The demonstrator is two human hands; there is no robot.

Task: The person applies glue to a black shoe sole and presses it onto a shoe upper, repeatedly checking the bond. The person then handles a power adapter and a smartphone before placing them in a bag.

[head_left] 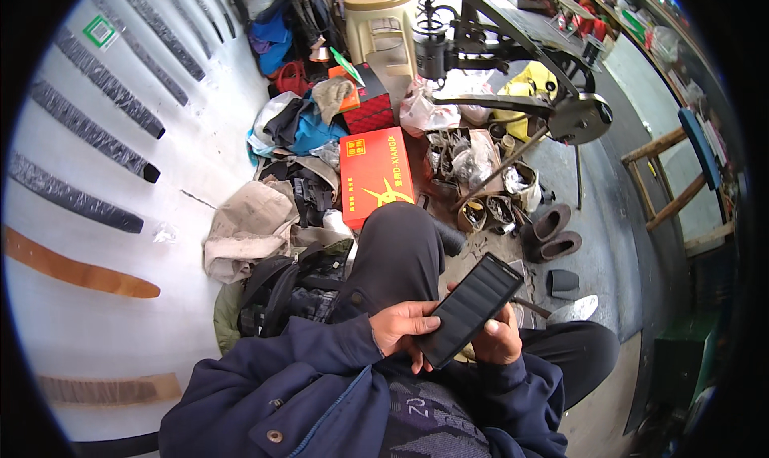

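A smartphone (470,310) with a dark screen lies tilted above my lap, held from both sides. My left hand (403,327) grips its left edge, the thumb resting on the front near the lower left and the fingers curling under. On the opposite side my right hand (498,339) supports the lower right edge, its thumb raised close to the screen and its other fingers mostly hidden behind the phone. Dark trousers (398,254) cover my bent knees on either side of the phone. Both forearms are in dark blue sleeves (320,350).
Ahead lies a red box (375,174) among bags and cloths. A black hand-cranked machine (513,66) stands beyond, with a stool (380,18) behind it. Brown shoes (551,234) and containers of small parts (473,214) are on the floor. Dark strips (96,146) hang on the white left wall.
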